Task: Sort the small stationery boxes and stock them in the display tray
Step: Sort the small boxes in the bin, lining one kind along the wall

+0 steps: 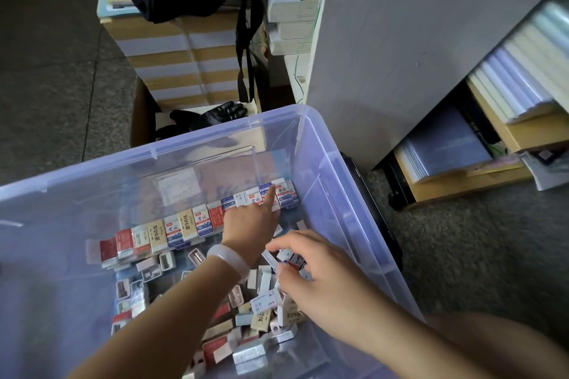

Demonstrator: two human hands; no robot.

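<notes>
Grey speckled floor (55,77) carries a large translucent plastic bin (354,194), its smooth rim close beside a pale cabinet (415,40) on its right and taped cardboard cartons (184,64) beyond it. Inside the bin, upright small boxes (172,231) form a row along the far side; loose ones (246,326) pile nearer. Left hand (251,221) points a straight finger at the row. Right hand (311,274) has its grip pinched on a white box (289,255).

- My left hand (251,218) reaches forward, index finger straight, other fingers folded under.
- My right hand (314,274) hangs nearer, fingers curled, pinching.
</notes>
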